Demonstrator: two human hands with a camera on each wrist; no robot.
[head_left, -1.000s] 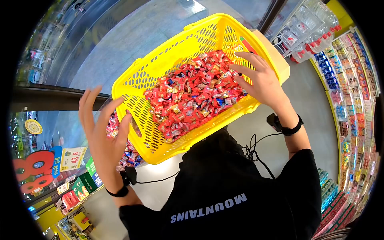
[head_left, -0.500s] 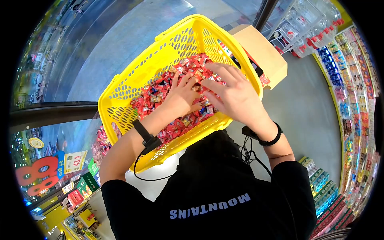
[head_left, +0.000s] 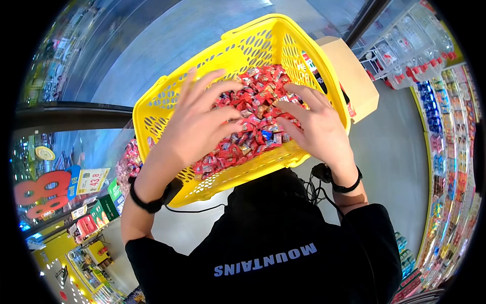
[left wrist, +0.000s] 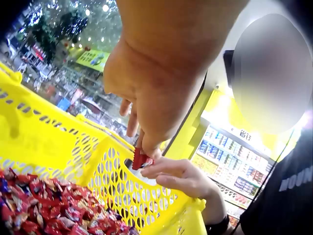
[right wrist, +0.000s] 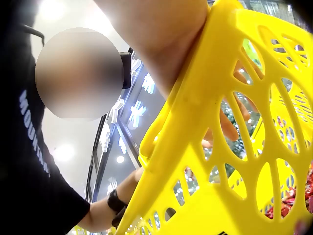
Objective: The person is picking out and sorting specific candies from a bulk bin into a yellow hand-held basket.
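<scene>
A yellow plastic basket [head_left: 243, 187] with cut-out sides holds a wide heap of small wrapped candies [head_left: 263, 96], mostly red. Over the left part of the heap is my left hand [head_left: 197, 119], fingers spread. In the left wrist view, a single red wrapped candy [left wrist: 141, 160] sticks out at its thumb and fingertip. My right hand [head_left: 319, 126] reaches over the near right rim, fingers loosely bent above the heap with nothing between them. Through the basket's holes, the right wrist view shows those fingers [right wrist: 227, 125] hanging inside.
A cardboard box [head_left: 349, 76] stands beyond the basket's right end. Packed shelves [head_left: 450, 152] line the right side, with a rack of bottles [head_left: 410, 45] behind. At left are more wrapped candies [head_left: 130, 159] and a price sign [head_left: 92, 181]. A cable [head_left: 195, 209] runs from the left wrist.
My left hand came in from outside the basket's left end, dipped onto the candies beside the right hand, then rose back leftward. The right hand moved inward, then slightly back.
</scene>
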